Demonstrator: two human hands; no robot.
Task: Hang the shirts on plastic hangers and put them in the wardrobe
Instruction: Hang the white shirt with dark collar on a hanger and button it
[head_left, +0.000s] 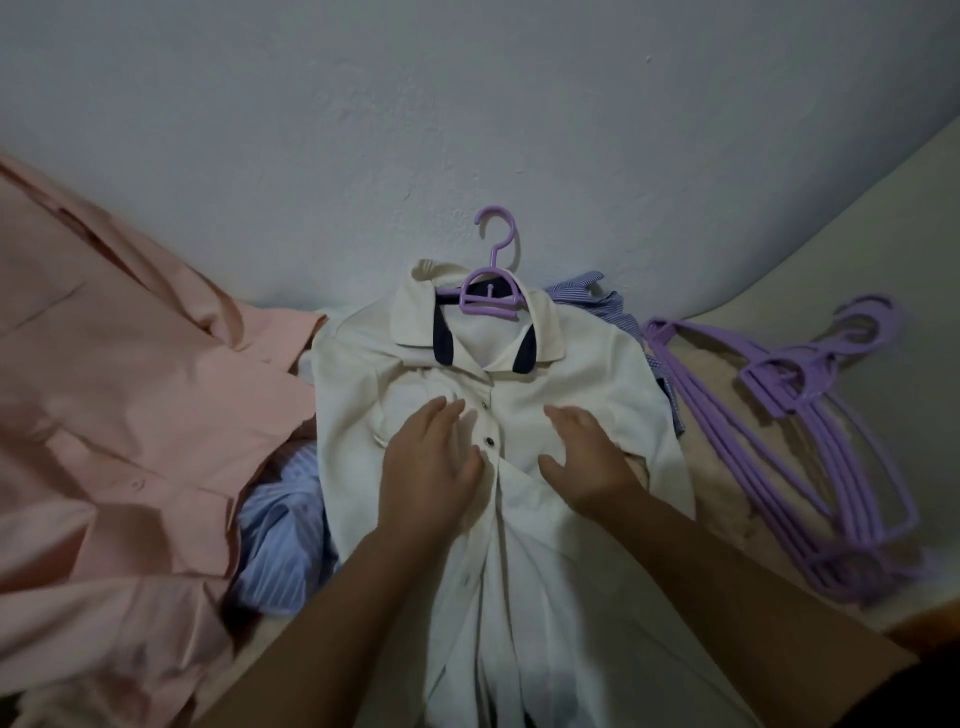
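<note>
Hands — left hand (426, 462), right hand (587, 462) — flat on white shirt (571, 395).

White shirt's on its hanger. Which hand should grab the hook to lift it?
Probably the right. The purple hanger hook sits slightly right of the placket, nearer the right hand. Both hands lie open on the white shirt, so the left hand can steady it.
</note>
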